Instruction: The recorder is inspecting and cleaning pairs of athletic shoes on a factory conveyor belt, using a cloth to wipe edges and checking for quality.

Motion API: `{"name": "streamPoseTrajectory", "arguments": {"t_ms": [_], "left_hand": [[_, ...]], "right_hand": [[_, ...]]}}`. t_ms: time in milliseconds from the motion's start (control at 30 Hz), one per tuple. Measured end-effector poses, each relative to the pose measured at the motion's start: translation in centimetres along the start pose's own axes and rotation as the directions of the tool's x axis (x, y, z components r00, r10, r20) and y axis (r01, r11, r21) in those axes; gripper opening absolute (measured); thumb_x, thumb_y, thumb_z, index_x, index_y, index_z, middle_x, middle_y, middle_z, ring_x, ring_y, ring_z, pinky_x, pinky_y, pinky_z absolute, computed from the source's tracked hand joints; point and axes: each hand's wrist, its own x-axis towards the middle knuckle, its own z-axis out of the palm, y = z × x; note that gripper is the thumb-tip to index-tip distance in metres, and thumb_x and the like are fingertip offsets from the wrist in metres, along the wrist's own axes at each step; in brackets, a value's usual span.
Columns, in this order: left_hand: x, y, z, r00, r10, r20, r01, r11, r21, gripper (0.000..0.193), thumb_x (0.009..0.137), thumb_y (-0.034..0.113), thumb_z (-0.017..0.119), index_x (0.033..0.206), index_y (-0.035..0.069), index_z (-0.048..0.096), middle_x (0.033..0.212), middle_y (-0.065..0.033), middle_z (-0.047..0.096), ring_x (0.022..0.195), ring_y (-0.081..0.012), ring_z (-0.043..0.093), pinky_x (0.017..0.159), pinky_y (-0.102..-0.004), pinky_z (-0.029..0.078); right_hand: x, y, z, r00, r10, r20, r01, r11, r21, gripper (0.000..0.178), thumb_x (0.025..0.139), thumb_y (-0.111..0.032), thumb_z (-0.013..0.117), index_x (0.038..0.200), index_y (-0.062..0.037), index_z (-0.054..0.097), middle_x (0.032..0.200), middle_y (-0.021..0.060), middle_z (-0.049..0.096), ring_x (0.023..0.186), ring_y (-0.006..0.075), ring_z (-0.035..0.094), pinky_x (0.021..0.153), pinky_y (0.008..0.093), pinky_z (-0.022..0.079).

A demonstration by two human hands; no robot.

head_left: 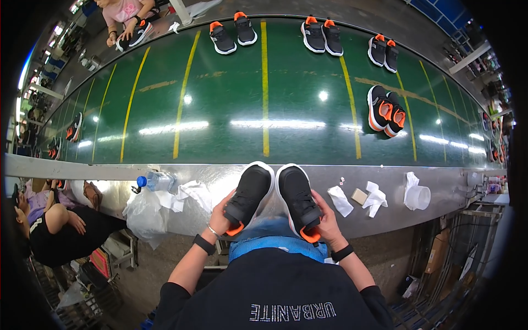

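Observation:
A pair of black sneakers with white soles and orange linings is in my hands, side by side, toes pointing away from me. My left hand (221, 217) is closed round the heel end of the left sneaker (252, 190). Round the heel end of the right sneaker (296, 192), my right hand (328, 223) is closed in the same way. Both toes reach over the metal ledge (231, 225), close to the belt's near edge. The fingers beneath the shoes are partly hidden.
Beyond the ledge runs a green conveyor belt (220, 110) with yellow lines and several sneaker pairs (379, 113). A bottle (159, 180), a plastic bag (146, 212) and white cloths (192, 192) lie left; a beige block (359, 196) and white cup (419, 197) right. Co-workers (124, 14) are at far left and left.

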Motion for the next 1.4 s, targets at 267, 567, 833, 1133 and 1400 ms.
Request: {"name": "streamPoseTrajectory", "arguments": {"t_ms": [267, 567, 833, 1133, 1400], "left_hand": [[0.4, 1.2, 2.0, 0.933, 0.329, -0.148, -0.082, 0.593, 0.801, 0.078, 0.053, 0.006, 0.067, 0.126, 0.008, 0.039, 0.104, -0.0148, 0.042, 0.097, -0.0311, 0.041, 0.086, -0.0391, 0.030], [0.1, 0.1, 3.1, 0.948, 0.290, -0.131, -0.020, 0.466, 0.885, 0.088, 0.052, 0.013, 0.074, 0.128, 0.004, 0.031, 0.107, -0.0169, 0.038, 0.102, -0.0327, 0.037, 0.087, -0.0426, 0.027], [0.1, -0.2, 4.5, 0.998, 0.064, -0.021, -0.014, 0.501, 0.865, 0.101, 0.052, 0.028, 0.080, 0.131, 0.002, 0.022, 0.110, -0.0176, 0.038, 0.104, -0.0324, 0.037, 0.087, -0.0422, 0.030], [1.5, 0.3, 3.7, 0.998, -0.067, -0.003, 0.042, 0.585, 0.810, 0.091, 0.058, 0.034, 0.076, 0.127, 0.002, 0.027, 0.113, -0.0185, 0.039, 0.105, -0.0336, 0.042, 0.088, -0.0401, 0.037], [2.3, -1.0, 2.6, 1.000, -0.014, 0.025, -0.012, 0.598, 0.801, 0.081, 0.063, 0.037, 0.072, 0.124, 0.000, 0.032, 0.108, -0.0191, 0.045, 0.099, -0.0328, 0.047, 0.083, -0.0388, 0.040]], "right_hand": [[0.0, 0.9, 0.3, 0.955, -0.272, -0.116, 0.115, 0.702, -0.703, 0.076, 0.056, -0.006, 0.070, 0.126, -0.0135, 0.041, 0.098, 0.0117, 0.038, 0.092, 0.0257, 0.041, 0.086, 0.0325, 0.035], [0.4, 1.7, 1.5, 0.936, -0.338, -0.099, 0.094, 0.513, -0.853, 0.077, 0.056, -0.012, 0.072, 0.127, -0.0122, 0.040, 0.106, 0.0170, 0.038, 0.098, 0.0321, 0.040, 0.085, 0.0397, 0.034], [0.4, 1.9, -1.3, 0.932, -0.321, -0.170, 0.089, 0.654, -0.751, 0.046, 0.065, -0.021, 0.071, 0.108, -0.0105, 0.056, 0.103, 0.0135, 0.046, 0.098, 0.0290, 0.044, 0.086, 0.0380, 0.035], [2.1, 3.8, -6.6, 0.820, -0.437, -0.369, -0.092, 0.536, -0.839, 0.033, 0.070, -0.014, 0.064, 0.103, -0.0119, 0.058, 0.099, 0.0090, 0.050, 0.096, 0.0270, 0.047, 0.084, 0.0376, 0.036], [3.3, 4.9, -6.8, 0.834, -0.295, -0.467, -0.055, 0.797, -0.602, 0.017, 0.076, -0.003, 0.058, 0.091, -0.0065, 0.063, 0.082, 0.0068, 0.057, 0.078, 0.0182, 0.056, 0.069, 0.0273, 0.043]]}}
